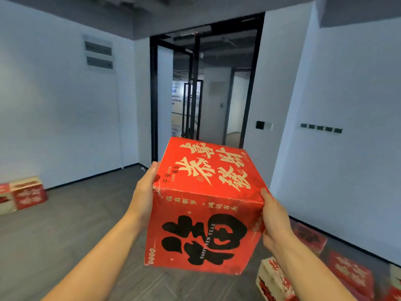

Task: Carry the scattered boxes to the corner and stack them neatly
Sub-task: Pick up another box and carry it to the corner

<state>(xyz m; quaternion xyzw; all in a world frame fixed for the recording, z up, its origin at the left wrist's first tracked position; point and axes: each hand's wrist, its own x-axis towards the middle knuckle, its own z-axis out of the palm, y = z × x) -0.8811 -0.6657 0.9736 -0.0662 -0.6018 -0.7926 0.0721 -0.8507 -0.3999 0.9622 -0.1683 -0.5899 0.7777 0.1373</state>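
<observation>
1. We are gripping the red box (204, 205) between our left hand (144, 192) and right hand (274, 220), lifted chest-high.
2. We are judging the boxes on the floor (312, 237) lying lower right, nearer our right hand.

The box (206, 205) is printed red cardboard, slightly glossy, scuffed at its edges. The floor (71, 224) is matt grey wood-look plank. The walls (54, 105) are smooth and matt.

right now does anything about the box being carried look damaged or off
Slightly. The red box, held off the floor between the left hand and right hand, has white scuffs and creasing along its near top edge and left corner. It is also held tilted.
</observation>
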